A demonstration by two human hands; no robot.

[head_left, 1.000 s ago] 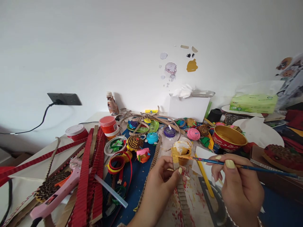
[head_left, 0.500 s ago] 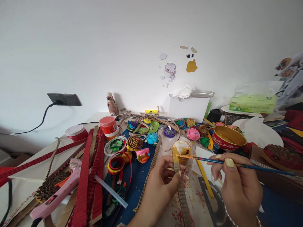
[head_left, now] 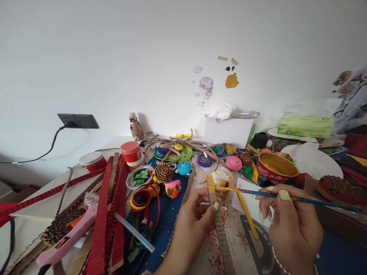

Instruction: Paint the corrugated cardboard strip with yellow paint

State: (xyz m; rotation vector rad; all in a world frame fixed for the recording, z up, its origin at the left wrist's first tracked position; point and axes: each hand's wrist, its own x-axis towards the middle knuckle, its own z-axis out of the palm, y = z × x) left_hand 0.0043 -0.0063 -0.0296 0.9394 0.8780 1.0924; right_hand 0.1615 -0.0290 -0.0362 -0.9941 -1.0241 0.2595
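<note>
My left hand (head_left: pixel 197 214) pinches a strip of corrugated cardboard (head_left: pixel 222 236) near its upper end, which is coated in yellow paint. The bare brown length hangs down toward the front edge. In my right hand (head_left: pixel 292 221) is a paintbrush (head_left: pixel 266 194) with a blue handle, held almost level. Its yellow-tipped bristles point left, at the front of an open paint tub (head_left: pixel 223 179) smeared white and yellow. The strip's painted end stands just left of that tub. A yellow stick (head_left: pixel 247 214) lies on the paint-spotted surface between my hands.
A pink glue gun (head_left: pixel 71 233) and red corrugated strips (head_left: pixel 100 221) crowd the left side. Several coiled paper pieces, like the turquoise one (head_left: pixel 184 167), fill the middle. A red-and-gold bowl (head_left: pixel 277 168) stands right, and a tissue pack (head_left: pixel 306 122) lies behind it.
The brush has shifted slightly right, off the strip and over to the tub's front. My right hand has moved a little right with it. The strip's upper end has tilted slightly left.
</note>
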